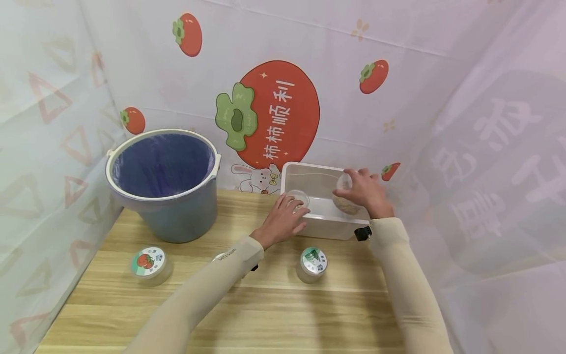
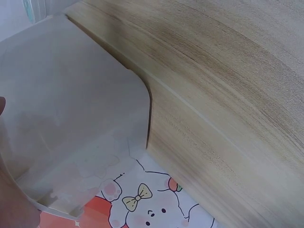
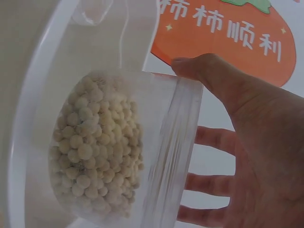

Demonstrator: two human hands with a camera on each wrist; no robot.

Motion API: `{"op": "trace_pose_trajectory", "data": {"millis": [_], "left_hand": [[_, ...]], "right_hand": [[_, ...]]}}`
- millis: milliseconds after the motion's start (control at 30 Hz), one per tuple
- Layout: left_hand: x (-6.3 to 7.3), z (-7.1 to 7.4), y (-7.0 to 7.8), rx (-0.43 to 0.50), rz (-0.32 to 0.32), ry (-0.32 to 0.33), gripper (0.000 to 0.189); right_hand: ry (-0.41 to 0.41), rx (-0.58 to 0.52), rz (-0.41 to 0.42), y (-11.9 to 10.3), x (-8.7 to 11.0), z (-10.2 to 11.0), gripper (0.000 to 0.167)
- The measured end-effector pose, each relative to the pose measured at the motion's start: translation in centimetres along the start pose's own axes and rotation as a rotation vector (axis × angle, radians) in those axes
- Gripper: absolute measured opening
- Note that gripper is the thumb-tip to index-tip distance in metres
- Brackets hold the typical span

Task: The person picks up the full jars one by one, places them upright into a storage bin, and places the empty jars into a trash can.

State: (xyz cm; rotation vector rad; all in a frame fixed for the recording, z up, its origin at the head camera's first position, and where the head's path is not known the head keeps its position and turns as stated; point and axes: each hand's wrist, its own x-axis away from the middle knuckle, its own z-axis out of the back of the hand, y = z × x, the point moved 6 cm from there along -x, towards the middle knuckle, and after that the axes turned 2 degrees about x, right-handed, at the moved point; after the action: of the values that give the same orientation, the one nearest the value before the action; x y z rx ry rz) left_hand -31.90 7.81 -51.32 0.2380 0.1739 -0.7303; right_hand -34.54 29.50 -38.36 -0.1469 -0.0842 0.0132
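In the head view a white rectangular bin (image 1: 327, 228) stands against the back wall. My right hand (image 1: 366, 192) grips a clear plastic jar (image 3: 102, 147) of small, round, pale beige beads or beans by its lid end, with the jar tilted inside the bin's right end. My left hand (image 1: 283, 220) reaches over the bin's front left corner, its fingers curved about another clear jar (image 1: 299, 196). Mostly hidden by that hand, this jar's contents do not show. The left wrist view holds mainly the bin's outer wall (image 2: 80, 95), with part of the hand at the left edge.
A large blue-grey bucket (image 1: 185, 216) with a white rim stands at the back left. On the wooden table (image 1: 265, 314) are a jar with a tomato label (image 1: 150, 265) and one with a green leaf label (image 1: 312, 265). Another round lid (image 1: 218, 256) peeks out behind the left sleeve. Printed sheets line the walls.
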Motion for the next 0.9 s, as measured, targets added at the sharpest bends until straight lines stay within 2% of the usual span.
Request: {"op": "trace_pose_trajectory", "data": {"millis": [700, 900], "left_hand": [[0.1, 0.1, 0.4, -0.012, -0.006, 0.009, 0.044], [0.2, 0.3, 0.3, -0.022, 0.001, -0.001, 0.044]], "right_hand": [[0.023, -0.017, -0.016, 0.7, -1.9, -3.9, 0.085], [0.027, -0.013, 0.005, 0.7, -2.6, -4.8, 0.085]]}}
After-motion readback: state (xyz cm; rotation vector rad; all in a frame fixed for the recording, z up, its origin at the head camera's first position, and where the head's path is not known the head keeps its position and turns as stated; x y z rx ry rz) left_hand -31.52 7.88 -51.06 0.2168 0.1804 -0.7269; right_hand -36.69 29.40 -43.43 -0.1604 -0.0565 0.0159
